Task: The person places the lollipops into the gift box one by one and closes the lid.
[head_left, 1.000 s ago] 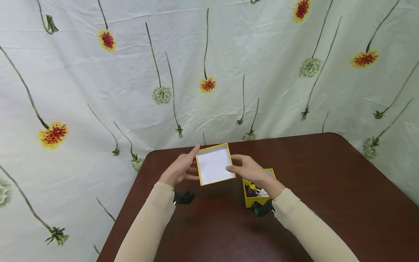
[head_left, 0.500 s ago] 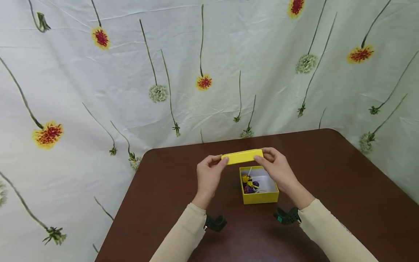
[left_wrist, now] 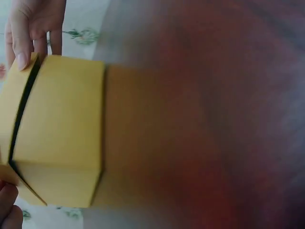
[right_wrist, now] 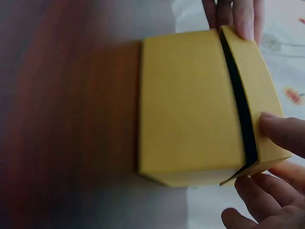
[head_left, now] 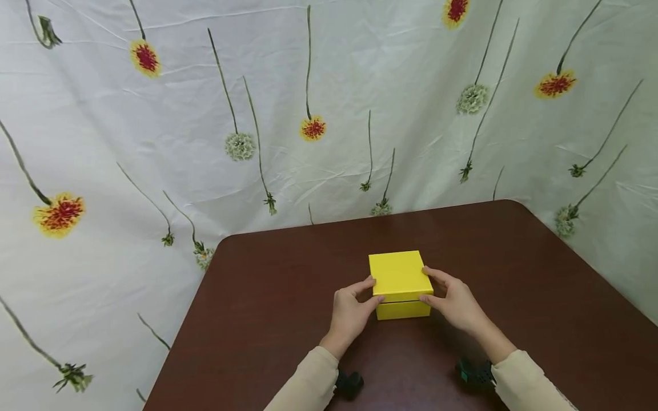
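A yellow square box lid [head_left: 401,273] sits over the yellow box [head_left: 403,310] on the table, hiding the inside. My left hand [head_left: 350,311] pinches the lid at its left front corner, thumb on the front face. At the opposite side, my right hand [head_left: 458,303] grips the lid's right edge between thumb and fingers. Both wrist views show a dark slit between the lid [right_wrist: 255,90] and the box wall [left_wrist: 62,109], wider toward one side, so the lid stands slightly tilted.
The dark brown table [head_left: 277,297] has rounded far corners and reaches back to a white flower-print cloth [head_left: 169,125]. Dark devices are strapped at the left wrist [head_left: 349,385] and the right wrist [head_left: 474,374].
The lid, earlier held up left of the open box with its white inside showing, has been turned over, moved right and lowered onto the box. The lollipops inside are now covered.
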`<state>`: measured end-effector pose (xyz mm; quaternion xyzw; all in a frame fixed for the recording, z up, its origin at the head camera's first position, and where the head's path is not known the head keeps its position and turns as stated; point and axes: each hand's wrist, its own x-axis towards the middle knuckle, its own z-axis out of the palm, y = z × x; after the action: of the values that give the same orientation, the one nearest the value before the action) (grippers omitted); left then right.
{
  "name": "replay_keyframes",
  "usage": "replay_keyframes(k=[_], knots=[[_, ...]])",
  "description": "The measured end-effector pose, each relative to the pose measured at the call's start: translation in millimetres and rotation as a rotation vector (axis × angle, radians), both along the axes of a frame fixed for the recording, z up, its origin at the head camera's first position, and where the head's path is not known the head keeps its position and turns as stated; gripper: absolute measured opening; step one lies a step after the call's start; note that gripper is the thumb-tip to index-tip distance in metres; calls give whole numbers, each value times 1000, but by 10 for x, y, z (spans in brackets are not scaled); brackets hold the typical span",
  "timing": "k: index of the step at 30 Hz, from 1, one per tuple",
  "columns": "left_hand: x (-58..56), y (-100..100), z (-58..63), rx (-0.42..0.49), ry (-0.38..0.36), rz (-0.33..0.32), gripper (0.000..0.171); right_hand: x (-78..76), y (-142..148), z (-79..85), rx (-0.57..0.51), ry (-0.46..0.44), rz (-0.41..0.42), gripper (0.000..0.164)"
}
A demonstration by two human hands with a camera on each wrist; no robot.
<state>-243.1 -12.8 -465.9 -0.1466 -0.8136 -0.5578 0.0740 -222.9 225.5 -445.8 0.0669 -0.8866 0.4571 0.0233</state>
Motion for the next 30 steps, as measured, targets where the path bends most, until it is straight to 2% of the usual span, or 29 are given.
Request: replay_keyframes(k=[4,8,15,19,23,30], knots=[[19,17,-48,-23,5,-15,41,4,48,-106,-16,-11,13,67],[32,10,-38,-60,28,-23,39,22,67,-113,-12,-1,22,67],[85,-28,-41,-140,154,-43,33,83,81,-153,11,67,16,62],[106,-50,-63,-172,187,-51,32,90,79,-196,14,100,23,60],[90,-69,-58,-188,178,-64,32,85,75,-205,14,113,32,60],[50,-94,28,-224,94,-91,30,84,62,-209,-8,93,30,59]])
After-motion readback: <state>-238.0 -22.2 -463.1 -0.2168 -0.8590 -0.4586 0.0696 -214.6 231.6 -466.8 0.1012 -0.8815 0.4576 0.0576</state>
